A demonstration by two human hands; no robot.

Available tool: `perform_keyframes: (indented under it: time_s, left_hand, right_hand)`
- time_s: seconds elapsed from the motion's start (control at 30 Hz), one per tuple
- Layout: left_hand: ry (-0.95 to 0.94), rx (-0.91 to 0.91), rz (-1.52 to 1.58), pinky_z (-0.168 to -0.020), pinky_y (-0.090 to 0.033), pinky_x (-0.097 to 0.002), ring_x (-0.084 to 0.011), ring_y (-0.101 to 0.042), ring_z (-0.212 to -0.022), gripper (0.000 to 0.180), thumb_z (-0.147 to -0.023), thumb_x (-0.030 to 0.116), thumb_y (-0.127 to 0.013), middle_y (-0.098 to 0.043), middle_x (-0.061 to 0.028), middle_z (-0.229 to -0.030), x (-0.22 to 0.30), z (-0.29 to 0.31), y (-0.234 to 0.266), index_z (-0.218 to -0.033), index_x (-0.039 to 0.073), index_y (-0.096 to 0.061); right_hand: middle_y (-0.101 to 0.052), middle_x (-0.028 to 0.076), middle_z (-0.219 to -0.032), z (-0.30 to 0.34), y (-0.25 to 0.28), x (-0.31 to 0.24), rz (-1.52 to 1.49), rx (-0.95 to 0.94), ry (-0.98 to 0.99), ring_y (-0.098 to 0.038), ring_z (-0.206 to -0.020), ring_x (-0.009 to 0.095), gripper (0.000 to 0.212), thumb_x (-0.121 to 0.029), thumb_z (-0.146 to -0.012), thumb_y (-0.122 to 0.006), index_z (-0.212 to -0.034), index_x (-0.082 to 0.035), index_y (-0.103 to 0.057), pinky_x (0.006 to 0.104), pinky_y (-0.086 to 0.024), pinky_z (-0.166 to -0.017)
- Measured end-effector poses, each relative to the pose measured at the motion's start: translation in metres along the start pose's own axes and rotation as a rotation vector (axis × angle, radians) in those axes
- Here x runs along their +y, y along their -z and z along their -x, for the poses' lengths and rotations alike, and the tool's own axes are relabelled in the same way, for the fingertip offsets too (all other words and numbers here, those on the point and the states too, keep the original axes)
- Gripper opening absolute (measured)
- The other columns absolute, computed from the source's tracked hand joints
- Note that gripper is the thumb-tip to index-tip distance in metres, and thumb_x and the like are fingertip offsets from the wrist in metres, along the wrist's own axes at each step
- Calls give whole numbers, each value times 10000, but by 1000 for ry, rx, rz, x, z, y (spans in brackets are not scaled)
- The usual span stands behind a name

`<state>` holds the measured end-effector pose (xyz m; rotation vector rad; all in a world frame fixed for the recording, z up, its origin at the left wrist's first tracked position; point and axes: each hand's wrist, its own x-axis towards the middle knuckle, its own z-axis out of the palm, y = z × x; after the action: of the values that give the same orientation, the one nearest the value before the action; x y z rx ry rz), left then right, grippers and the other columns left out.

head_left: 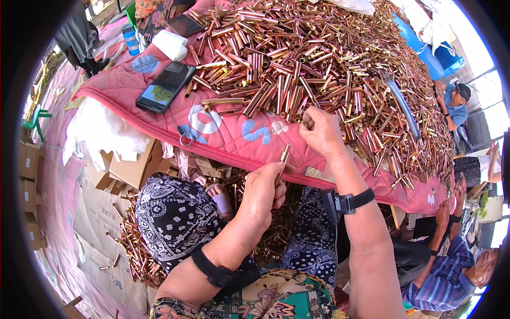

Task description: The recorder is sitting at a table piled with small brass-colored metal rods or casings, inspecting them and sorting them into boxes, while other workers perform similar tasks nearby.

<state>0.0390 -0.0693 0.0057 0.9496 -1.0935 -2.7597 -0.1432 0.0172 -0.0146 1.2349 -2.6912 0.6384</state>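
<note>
My left hand (260, 196) is closed around a slim copper-coloured metal tube (286, 154), which points up out of its fingers with a narrower golden tip. Farther forward and to the right, my right hand (322, 133) is bent into a pinch just above the pile's near edge. Whatever its fingertips hold, if anything, is too small or hidden to name. A large heap of similar metal tubes (319, 53) covers the pink quilted cloth (239, 135) in front of both hands. Several tubes lie directly beyond my right fingertips.
A phone (162, 90) rests on the cloth at left, near a white roll (170, 45) and a ring (185, 139). A blue strip (404, 109) lies on the heap. More tubes (138, 244) are piled below, beside cardboard boxes (135, 165). People sit at right.
</note>
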Motion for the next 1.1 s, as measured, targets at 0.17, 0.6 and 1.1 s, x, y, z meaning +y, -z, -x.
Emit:
perform_keyframes:
  time_s: [0.17,0.6,1.1]
  left_hand:
    - [77,-118,-195,-392,-221,-213,-58,-272,-430,272,-804,243,-470,-284,51,-492,29,2,-15,-793,3,-599]
    - [109,-260,-572,-373,-172,-206,-28,-261,-408,300,-777,230,-488,-328,53,-495,31,-3,-30,-769,-46,-605]
    - [-585,-232,-1207,-539,-455,-319,-221,-584,-522,251,-744,228,-535,-551,-148,-557,16,-9,-16,-765,0,-639]
  right_hand:
    - [-559,-3,-685,36,23,-19,-856,123,-165,-522,-559,48,145,-11,-797,-533,-935,-15,-574,174,-413,-493]
    - [-636,95,-862,92,50,-25,-1293,96,-215,-632,-750,154,184,-18,-840,-539,-1018,15,-571,242,-515,-627]
    - [-428,-38,-510,100,36,-30,-804,247,-169,-383,-481,35,350,-259,-883,-543,-632,-16,-529,202,-315,-446]
